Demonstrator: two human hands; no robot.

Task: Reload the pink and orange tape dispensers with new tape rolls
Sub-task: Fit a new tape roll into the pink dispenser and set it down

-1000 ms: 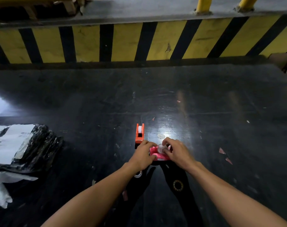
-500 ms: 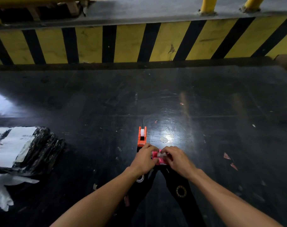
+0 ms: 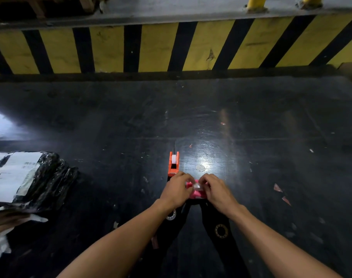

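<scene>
Pink plastic shows between my two hands: the pink tape dispenser point(image 3: 195, 194) sits on the black table point(image 3: 111, 127) at about 6 o'clock from the bright glare spot point(image 3: 206, 164), close to my body. My left hand point(image 3: 176, 190) curls around its left side and my right hand point(image 3: 215, 189) covers its right side, so only a strip of pink is visible between them. Both sets of fingers are closed in a pinch around a small clear tape roll point(image 3: 197, 186) that rests at the top of the dispenser; my left fingers point(image 3: 188, 182) and right fingers point(image 3: 203, 180) nearly meet over it. I cannot tell whether the roll is fully seated.

At 11 o'clock from my left hand, just beside it, the orange tape dispenser point(image 3: 173, 164) stands upright on the table with a white roll point(image 3: 173, 158) showing in its top. Under my left wrist a small tape roll point(image 3: 171, 214) lies flat on the table, and another ring point(image 3: 221, 231) lies by my right forearm.

Far off at 9 o'clock, a black plastic-wrapped parcel point(image 3: 40, 181) with a white label point(image 3: 12, 173) rests at the table's left edge. At 12 o'clock, beyond the table, runs a yellow and black striped barrier point(image 3: 157, 47).
</scene>
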